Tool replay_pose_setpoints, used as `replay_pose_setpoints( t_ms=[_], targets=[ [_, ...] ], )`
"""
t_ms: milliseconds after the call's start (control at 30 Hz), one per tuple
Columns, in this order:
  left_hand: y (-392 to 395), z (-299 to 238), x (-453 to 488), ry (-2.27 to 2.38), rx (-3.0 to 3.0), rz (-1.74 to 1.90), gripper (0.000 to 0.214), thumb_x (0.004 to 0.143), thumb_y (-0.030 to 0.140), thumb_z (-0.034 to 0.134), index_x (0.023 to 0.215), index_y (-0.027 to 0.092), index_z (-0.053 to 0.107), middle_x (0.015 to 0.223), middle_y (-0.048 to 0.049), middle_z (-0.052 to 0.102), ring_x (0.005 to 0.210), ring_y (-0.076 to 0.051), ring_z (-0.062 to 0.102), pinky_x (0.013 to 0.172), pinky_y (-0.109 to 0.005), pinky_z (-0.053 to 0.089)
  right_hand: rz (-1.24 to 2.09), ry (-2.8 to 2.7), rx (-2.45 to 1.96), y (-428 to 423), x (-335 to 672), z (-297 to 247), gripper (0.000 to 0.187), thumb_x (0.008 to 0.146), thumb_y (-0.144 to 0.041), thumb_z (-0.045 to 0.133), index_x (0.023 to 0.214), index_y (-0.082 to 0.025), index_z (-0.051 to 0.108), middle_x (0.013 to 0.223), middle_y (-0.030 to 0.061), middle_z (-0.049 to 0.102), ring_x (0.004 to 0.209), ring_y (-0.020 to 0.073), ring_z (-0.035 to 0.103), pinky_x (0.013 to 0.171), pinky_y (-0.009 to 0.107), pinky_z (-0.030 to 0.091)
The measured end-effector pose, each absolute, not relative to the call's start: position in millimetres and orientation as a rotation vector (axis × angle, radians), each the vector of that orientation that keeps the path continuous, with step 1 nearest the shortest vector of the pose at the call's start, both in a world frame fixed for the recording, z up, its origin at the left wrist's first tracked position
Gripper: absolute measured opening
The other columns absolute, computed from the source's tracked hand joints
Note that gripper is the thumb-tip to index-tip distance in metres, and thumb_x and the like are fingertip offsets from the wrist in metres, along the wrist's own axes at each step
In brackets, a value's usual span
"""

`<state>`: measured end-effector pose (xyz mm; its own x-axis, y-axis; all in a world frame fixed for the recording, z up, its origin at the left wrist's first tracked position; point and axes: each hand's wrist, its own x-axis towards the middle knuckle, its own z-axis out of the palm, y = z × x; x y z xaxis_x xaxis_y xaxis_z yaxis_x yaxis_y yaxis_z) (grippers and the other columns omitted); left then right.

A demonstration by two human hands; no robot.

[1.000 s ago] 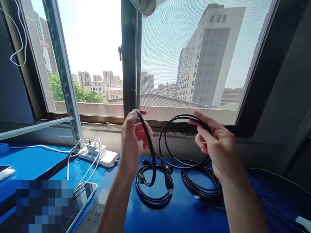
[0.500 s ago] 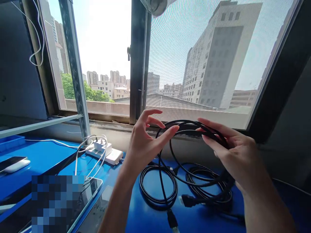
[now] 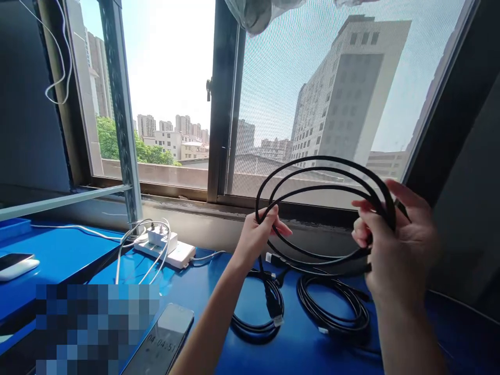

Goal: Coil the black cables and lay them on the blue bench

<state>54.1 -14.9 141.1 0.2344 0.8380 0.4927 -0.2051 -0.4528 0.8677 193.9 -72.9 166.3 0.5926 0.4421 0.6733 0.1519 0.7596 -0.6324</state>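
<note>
A black cable [image 3: 320, 160] hangs in wide loops between my hands, above the blue table. My right hand [image 3: 398, 234] is closed round the bundled right side of the loops. On the left side of the loops, my left hand [image 3: 263, 229] pinches a strand between thumb and fingers. From below my left hand a cable end with a dark connector [image 3: 273, 302] hangs down. Under the loops lie two coiled black cables, a left coil [image 3: 253, 333] and a right coil [image 3: 332, 307]. Another plug [image 3: 275, 259] shows just beneath the held loops.
A phone [image 3: 164, 333] showing digits lies left of my left forearm. Farther left stand a white power strip [image 3: 183, 255] with chargers and white cords, and a metal shelf post [image 3: 121, 114]. The window frame [image 3: 222, 104] rises behind the table.
Both hands have moved, the right one further right and up, and the cable loops are now raised and spread wider. My left hand has gone from open fingers to pinching a strand.
</note>
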Motion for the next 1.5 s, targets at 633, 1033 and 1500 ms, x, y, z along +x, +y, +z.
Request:
replay_pose_setpoints(
  t_ms=[633, 1033, 1500],
  targets=[
    [-8, 130, 58, 1.027, 1.721, 1.314, 0.044, 0.079, 0.061, 0.041, 0.069, 0.019, 0.047, 0.051, 0.0024, 0.054, 0.047, -0.011, 0.053, 0.047, -0.021, 0.041, 0.169, -1.247, -0.909, -83, 199, 164, 0.043, 0.068, -0.050, 0.068, 0.100, -0.022, 0.070, 0.037, -0.0065, 0.043, 0.023, 0.0040, 0.027, 0.024, 0.017, 0.016],
    [-11, 117, 78, 0.661, 1.629, 0.274, 0.074, 0.071, 0.079, 0.027, 0.062, 0.015, 0.062, 0.036, 0.0040, 0.034, 0.045, -0.015, 0.053, 0.056, -0.026, 0.041, -0.551, -1.155, -0.789, -82, 161, 146, 0.025, 0.079, -0.022, 0.064, 0.104, -0.027, 0.068, 0.056, -0.0034, 0.063, 0.040, 0.0089, 0.050, 0.042, 0.023, 0.040],
    [-20, 119, 92, 0.184, 1.046, 0.996, 0.029, 0.075, 0.044, 0.059, 0.076, 0.018, 0.046, 0.059, 0.0030, 0.058, 0.060, -0.014, 0.062, 0.065, -0.026, 0.048, -0.175, -0.891, -0.545, -70, 158, 149, 0.029, 0.077, -0.026, 0.064, 0.106, -0.025, 0.063, 0.041, -0.0105, 0.046, 0.027, 0.0051, 0.034, 0.027, 0.021, 0.027]
  ],
)
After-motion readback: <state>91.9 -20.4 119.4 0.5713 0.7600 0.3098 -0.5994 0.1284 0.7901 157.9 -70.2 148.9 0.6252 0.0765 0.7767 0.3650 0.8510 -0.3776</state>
